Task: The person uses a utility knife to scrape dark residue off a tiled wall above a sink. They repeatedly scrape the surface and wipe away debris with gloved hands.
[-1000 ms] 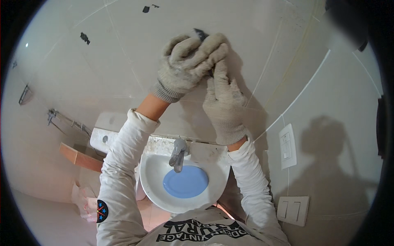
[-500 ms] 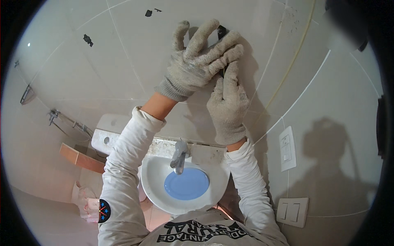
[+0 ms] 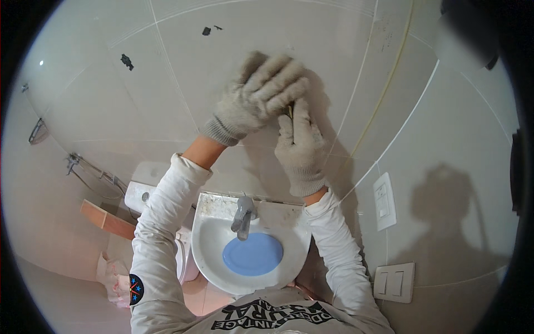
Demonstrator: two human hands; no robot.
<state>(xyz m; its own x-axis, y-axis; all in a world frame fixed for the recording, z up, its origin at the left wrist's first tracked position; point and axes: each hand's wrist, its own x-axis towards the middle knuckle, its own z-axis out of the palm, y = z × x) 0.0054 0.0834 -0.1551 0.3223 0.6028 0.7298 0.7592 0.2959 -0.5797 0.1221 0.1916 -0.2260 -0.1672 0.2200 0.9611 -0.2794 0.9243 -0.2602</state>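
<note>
Both my hands wear dirty, light-coloured knit gloves and meet in front of the tiled wall [image 3: 183, 33]. My right hand [image 3: 301, 150] is closed in a pinch on a slim dark tool with a yellow edge [image 3: 290, 112]; only a short piece of it shows. Over its upper part lies my left hand [image 3: 253, 97], fingers bent and close together, slightly blurred. The tool's far end is hidden beneath those fingers. To the left of my hands the wall bears black residue patches [image 3: 127, 62], with a smaller black patch [image 3: 207, 31] higher up.
Below my arms is a white washbasin [image 3: 203, 250] with a metal faucet [image 3: 243, 217] and a blue oval dish [image 3: 253, 254]. A toilet [image 3: 186, 253] stands left of it. On the right wall are a socket [image 3: 384, 201] and a switch plate [image 3: 394, 282]. A yellow cable [image 3: 389, 83] runs down the wall.
My hands have moved down the wall and slightly left. My left fingers, spread before, are now closer together. A black piece seen between them is no longer in sight.
</note>
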